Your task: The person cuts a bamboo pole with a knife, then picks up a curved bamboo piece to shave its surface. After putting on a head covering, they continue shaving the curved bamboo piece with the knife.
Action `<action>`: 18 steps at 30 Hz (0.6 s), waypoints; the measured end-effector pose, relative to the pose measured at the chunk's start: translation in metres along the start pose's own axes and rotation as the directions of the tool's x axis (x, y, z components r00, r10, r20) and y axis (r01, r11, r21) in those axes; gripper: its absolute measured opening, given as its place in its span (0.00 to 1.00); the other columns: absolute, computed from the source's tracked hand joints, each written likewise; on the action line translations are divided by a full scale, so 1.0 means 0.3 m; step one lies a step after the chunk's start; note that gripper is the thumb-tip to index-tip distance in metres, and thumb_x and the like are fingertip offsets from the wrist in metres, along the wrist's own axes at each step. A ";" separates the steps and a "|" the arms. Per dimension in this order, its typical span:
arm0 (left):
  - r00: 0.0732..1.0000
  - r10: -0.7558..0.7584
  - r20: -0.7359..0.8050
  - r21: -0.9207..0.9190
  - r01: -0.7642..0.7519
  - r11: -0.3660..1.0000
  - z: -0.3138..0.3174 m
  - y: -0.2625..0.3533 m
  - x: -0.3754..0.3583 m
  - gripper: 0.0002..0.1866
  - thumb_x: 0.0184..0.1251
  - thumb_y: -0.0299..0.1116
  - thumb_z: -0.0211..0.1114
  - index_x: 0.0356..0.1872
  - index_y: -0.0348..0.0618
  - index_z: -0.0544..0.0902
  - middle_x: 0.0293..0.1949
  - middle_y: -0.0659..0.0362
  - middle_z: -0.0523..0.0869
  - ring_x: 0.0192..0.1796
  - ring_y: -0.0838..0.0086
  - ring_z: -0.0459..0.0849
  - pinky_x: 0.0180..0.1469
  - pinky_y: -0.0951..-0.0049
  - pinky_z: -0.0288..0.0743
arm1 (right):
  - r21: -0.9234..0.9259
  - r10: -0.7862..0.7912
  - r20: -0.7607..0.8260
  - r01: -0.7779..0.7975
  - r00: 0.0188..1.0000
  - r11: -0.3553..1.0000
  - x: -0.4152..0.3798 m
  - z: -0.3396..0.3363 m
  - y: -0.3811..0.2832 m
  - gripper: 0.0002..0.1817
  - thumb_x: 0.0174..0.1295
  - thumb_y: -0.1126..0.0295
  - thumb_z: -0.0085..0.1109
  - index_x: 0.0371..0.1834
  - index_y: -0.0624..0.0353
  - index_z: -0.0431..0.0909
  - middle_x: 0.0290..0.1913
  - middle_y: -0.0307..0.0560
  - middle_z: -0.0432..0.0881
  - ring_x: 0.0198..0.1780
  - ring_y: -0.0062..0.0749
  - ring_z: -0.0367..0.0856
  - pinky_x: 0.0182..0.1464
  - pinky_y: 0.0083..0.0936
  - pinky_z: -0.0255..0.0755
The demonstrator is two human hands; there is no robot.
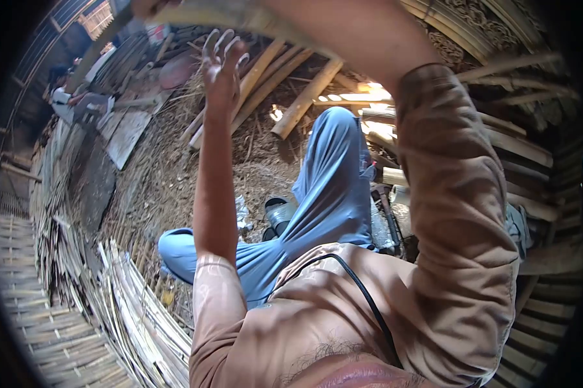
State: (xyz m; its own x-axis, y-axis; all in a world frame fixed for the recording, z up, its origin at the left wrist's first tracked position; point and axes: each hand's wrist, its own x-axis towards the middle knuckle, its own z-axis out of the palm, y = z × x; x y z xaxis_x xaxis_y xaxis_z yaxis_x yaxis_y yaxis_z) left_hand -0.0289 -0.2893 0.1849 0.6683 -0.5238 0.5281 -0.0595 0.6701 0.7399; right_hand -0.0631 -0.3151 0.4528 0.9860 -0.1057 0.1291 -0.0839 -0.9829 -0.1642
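My left hand (223, 64) is raised in front of me, fingers bent and spread apart, with pale dust on the fingertips and nothing in it. Just above it, a long bamboo strip (239, 18) crosses the top of the view and bends down towards the far left. My right forearm reaches across the top, partly out of view. At the upper edge my right hand (150, 6) shows only in part, closed around the strip. I sit on the ground with legs folded, in blue-grey trousers (327, 187).
Bamboo poles (307, 97) lie ahead, more split pieces (518, 145) to the right. Thin strips (136, 291) are heaped at left beside a woven bamboo mat (52, 330). Dark sandals (278, 213) and a clear plastic bottle (382, 226) are near my legs. Another person (71, 100) sits far left.
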 end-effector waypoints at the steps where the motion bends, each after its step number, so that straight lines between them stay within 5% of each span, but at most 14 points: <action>1: 0.998 0.054 -0.041 -0.067 -0.057 0.996 -0.021 -0.013 0.053 0.40 0.59 0.26 0.77 0.70 0.41 0.65 0.61 0.55 0.76 0.58 0.67 0.80 0.59 0.66 0.80 | -0.022 -0.035 0.042 0.036 0.999 0.999 0.069 0.076 -0.076 0.11 0.56 0.66 0.67 0.38 0.61 0.83 0.33 0.46 0.83 0.34 0.36 0.84 0.35 0.34 0.79; 5: 0.876 0.145 -0.459 -0.301 -0.308 0.903 -0.179 -0.021 0.003 0.38 0.52 0.23 0.78 0.65 0.38 0.69 0.56 0.56 0.80 0.53 0.66 0.83 0.54 0.61 0.83 | -0.078 -0.247 0.189 0.265 0.950 0.961 0.225 0.417 -0.276 0.16 0.53 0.62 0.65 0.39 0.62 0.86 0.34 0.51 0.88 0.35 0.41 0.87 0.35 0.40 0.81; 7: 0.725 0.141 -0.675 -0.145 -0.318 0.937 -0.280 -0.001 -0.077 0.35 0.49 0.24 0.78 0.61 0.36 0.73 0.52 0.56 0.82 0.49 0.66 0.84 0.51 0.58 0.84 | -0.088 -0.438 0.196 0.461 0.877 0.883 0.310 0.534 -0.291 0.16 0.49 0.61 0.67 0.34 0.62 0.86 0.29 0.48 0.87 0.29 0.40 0.85 0.31 0.40 0.79; 10: 0.397 0.046 -0.917 -0.024 -0.169 0.985 -0.565 -0.033 -0.216 0.31 0.45 0.29 0.79 0.53 0.33 0.78 0.45 0.56 0.84 0.44 0.66 0.84 0.47 0.58 0.84 | 0.150 -0.345 -0.118 0.360 0.931 0.921 0.122 0.589 -0.206 0.19 0.49 0.55 0.70 0.39 0.58 0.87 0.23 0.46 0.85 0.26 0.37 0.85 0.30 0.38 0.80; 11: 0.339 0.048 -0.940 0.000 -0.140 0.990 -0.655 -0.034 -0.275 0.29 0.45 0.33 0.79 0.50 0.33 0.79 0.44 0.57 0.83 0.43 0.66 0.84 0.46 0.58 0.83 | 0.212 -0.352 -0.238 0.402 0.905 0.891 0.160 0.667 -0.166 0.21 0.50 0.53 0.71 0.41 0.56 0.87 0.24 0.46 0.85 0.26 0.37 0.86 0.31 0.37 0.81; 12: 0.281 0.051 -0.958 0.020 -0.113 0.993 -0.737 -0.029 -0.330 0.28 0.45 0.36 0.80 0.48 0.33 0.81 0.43 0.57 0.83 0.41 0.67 0.83 0.46 0.58 0.82 | 0.261 -0.288 -0.095 0.302 0.953 0.917 0.095 0.653 -0.128 0.24 0.50 0.51 0.73 0.46 0.53 0.86 0.27 0.47 0.87 0.31 0.38 0.88 0.36 0.36 0.82; 13: 0.256 0.001 -0.967 -0.020 -0.077 0.997 -0.821 -0.016 -0.388 0.26 0.45 0.40 0.80 0.44 0.37 0.82 0.41 0.59 0.83 0.40 0.68 0.82 0.46 0.60 0.80 | 0.298 -0.241 -0.182 0.287 0.953 0.910 0.057 0.697 -0.082 0.24 0.52 0.50 0.72 0.47 0.53 0.86 0.31 0.47 0.88 0.32 0.37 0.88 0.37 0.35 0.82; 14: 0.259 -0.031 -0.965 -0.058 -0.098 0.993 -0.855 0.015 -0.436 0.23 0.46 0.42 0.79 0.41 0.40 0.82 0.39 0.61 0.82 0.40 0.69 0.81 0.46 0.60 0.78 | 0.277 -0.238 -0.443 0.385 0.864 0.880 0.074 0.814 -0.023 0.25 0.53 0.49 0.73 0.48 0.52 0.87 0.31 0.47 0.87 0.32 0.37 0.88 0.38 0.36 0.82; 15: 0.232 -0.030 -0.972 -0.053 -0.093 0.994 -0.911 0.039 -0.478 0.22 0.47 0.42 0.78 0.41 0.42 0.82 0.39 0.61 0.81 0.41 0.69 0.80 0.45 0.60 0.78 | 0.441 -0.118 -0.225 0.210 0.967 0.873 0.064 0.859 0.020 0.25 0.52 0.49 0.71 0.49 0.52 0.86 0.40 0.51 0.89 0.41 0.44 0.90 0.46 0.39 0.83; 16: 0.205 -0.030 -0.978 -0.049 -0.088 0.995 -0.971 0.061 -0.515 0.21 0.48 0.42 0.78 0.40 0.44 0.82 0.39 0.62 0.80 0.41 0.68 0.80 0.44 0.61 0.77 | 0.529 -0.003 -0.247 0.137 0.969 0.837 0.030 0.933 0.064 0.26 0.53 0.47 0.72 0.49 0.55 0.86 0.42 0.53 0.88 0.41 0.44 0.89 0.46 0.38 0.83; 17: 0.186 -0.006 -0.983 -0.023 -0.093 0.995 -1.000 0.096 -0.537 0.19 0.49 0.43 0.77 0.39 0.46 0.82 0.39 0.62 0.80 0.40 0.69 0.79 0.43 0.61 0.76 | 0.603 0.055 -0.059 -0.009 0.997 0.798 0.020 0.985 0.109 0.26 0.54 0.47 0.73 0.45 0.57 0.87 0.41 0.54 0.88 0.43 0.44 0.88 0.48 0.38 0.82; 18: 0.231 0.023 -0.973 0.000 -0.102 0.995 -1.020 0.139 -0.555 0.18 0.50 0.45 0.76 0.38 0.47 0.82 0.38 0.63 0.79 0.35 0.70 0.79 0.35 0.65 0.75 | 0.577 0.044 -0.104 0.024 0.994 0.816 0.019 1.072 0.168 0.23 0.55 0.48 0.73 0.42 0.57 0.88 0.39 0.54 0.88 0.42 0.43 0.88 0.47 0.38 0.81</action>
State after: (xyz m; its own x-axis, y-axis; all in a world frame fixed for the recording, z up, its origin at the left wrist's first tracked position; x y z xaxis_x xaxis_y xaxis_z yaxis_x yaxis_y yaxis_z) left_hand 0.0841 -0.0131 0.0004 0.8743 0.4060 -0.2660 -0.1269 0.7201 0.6821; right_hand -0.0154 -0.3167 0.1307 0.9609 -0.1641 0.2228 0.0387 -0.7177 -0.6953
